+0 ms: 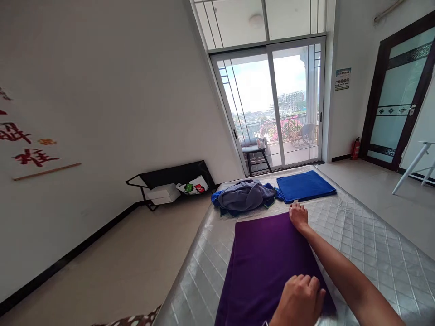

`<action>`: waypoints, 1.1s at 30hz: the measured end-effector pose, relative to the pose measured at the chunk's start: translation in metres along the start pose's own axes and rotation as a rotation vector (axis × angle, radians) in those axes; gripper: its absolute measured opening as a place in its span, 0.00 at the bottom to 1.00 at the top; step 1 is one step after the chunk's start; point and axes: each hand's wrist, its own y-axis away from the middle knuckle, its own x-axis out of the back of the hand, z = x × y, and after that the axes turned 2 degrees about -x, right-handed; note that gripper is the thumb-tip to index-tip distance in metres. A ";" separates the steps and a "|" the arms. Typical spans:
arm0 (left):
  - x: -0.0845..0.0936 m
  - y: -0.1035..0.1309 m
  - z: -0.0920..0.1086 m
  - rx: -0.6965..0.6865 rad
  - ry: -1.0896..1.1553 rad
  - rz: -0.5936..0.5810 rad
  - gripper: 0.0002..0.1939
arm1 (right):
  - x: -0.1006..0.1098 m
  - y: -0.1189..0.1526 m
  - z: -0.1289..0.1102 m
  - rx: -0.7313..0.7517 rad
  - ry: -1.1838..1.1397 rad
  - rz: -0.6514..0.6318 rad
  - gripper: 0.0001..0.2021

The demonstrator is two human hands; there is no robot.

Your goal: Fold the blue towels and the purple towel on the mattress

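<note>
- Head view: your right hand (298,216) presses flat, fingers spread, on the purple towel's (265,262) far corner.
- Your left hand (299,299), fingers curled, rests on its near edge.
- Red wall lettering (23,145): unreadable.

The mattress (367,235) in front of me has a silvery, quilted cover stitched in diamonds. Directly on it, closest to me, lies a purple towel (261,262), spread flat and folded. Farther along, a crumpled heap of grey and blue cloths (243,197) sits near the far end, and just beside it a blue towel (304,185) lies flat, neatly folded.
</note>
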 end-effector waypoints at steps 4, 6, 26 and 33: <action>0.040 -0.006 -0.082 0.243 -0.058 -0.003 0.13 | -0.012 0.020 -0.008 0.119 -0.016 -0.043 0.23; 0.045 -0.014 -0.127 0.376 -0.119 -0.063 0.18 | -0.018 0.027 -0.010 0.177 -0.008 -0.109 0.27; 0.021 -0.050 -0.218 0.568 -0.253 -0.043 0.30 | -0.022 0.030 -0.008 0.165 0.045 -0.197 0.33; -0.003 -0.066 -0.202 0.508 -0.222 -0.079 0.29 | -0.023 0.029 -0.008 0.169 0.052 -0.183 0.32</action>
